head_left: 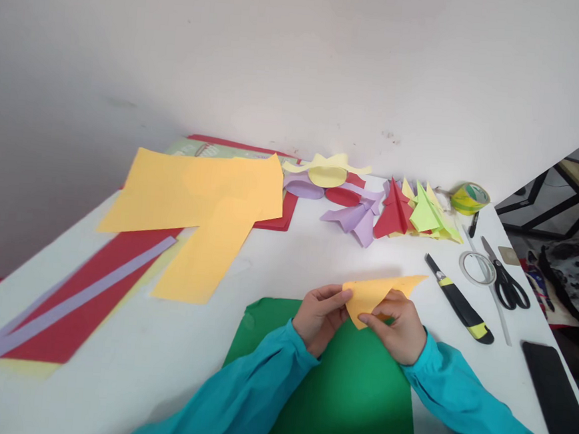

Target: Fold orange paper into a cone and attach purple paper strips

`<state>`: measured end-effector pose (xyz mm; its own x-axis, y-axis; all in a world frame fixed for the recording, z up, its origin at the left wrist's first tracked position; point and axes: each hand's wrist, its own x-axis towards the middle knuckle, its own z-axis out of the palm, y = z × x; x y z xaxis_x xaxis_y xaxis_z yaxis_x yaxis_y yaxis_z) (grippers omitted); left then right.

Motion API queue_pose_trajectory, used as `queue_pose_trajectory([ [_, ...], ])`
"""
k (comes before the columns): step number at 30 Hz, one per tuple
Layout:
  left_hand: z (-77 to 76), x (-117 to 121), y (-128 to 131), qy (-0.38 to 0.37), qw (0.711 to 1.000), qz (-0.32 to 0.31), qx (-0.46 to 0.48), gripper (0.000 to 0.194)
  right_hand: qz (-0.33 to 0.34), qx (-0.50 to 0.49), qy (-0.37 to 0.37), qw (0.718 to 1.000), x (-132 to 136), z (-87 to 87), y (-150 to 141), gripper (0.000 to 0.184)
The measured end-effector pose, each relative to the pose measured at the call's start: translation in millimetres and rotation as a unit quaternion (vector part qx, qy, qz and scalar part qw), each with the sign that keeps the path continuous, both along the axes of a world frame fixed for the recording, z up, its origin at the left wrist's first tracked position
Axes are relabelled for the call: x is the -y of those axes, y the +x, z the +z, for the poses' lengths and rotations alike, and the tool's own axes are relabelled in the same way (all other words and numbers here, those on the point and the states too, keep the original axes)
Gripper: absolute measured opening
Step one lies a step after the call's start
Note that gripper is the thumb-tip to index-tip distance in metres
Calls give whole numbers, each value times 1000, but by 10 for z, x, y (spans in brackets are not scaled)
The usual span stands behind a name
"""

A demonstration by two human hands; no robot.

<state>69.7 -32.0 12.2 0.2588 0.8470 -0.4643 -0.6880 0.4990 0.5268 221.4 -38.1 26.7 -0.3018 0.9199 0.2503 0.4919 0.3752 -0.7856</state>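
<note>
A piece of orange paper point(371, 293), curled over and pointed at its right end, is held up between my two hands. My left hand point(322, 313) pinches its left edge. My right hand point(398, 327) grips the lower right part, with the thumb in front and some fingers hidden behind the paper. Beneath both hands a green sheet point(334, 408) lies flat on the white table point(121, 377). Closest on the right is a black and yellow utility knife point(458, 298), apart from my right hand.
Large orange sheets point(196, 193) lie at the left over red paper point(87, 295) and a purple strip point(93, 288). Folded paper planes point(397, 212) stand along the wall. Scissors point(508, 278), a white tape roll point(477, 267), yellow tape point(470, 198) and a black phone point(555, 405) line the right side.
</note>
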Motion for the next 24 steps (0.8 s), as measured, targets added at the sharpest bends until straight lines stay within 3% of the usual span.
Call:
queue_pose_trajectory([
  [12,-1,-31,-21,-14,999,2,39,20,-3,126,167,978,-7,-17,60,20],
  [24,-41,-29,-14,-20,999,30,35,18,-5,149,199,969,8,-44,49,20],
])
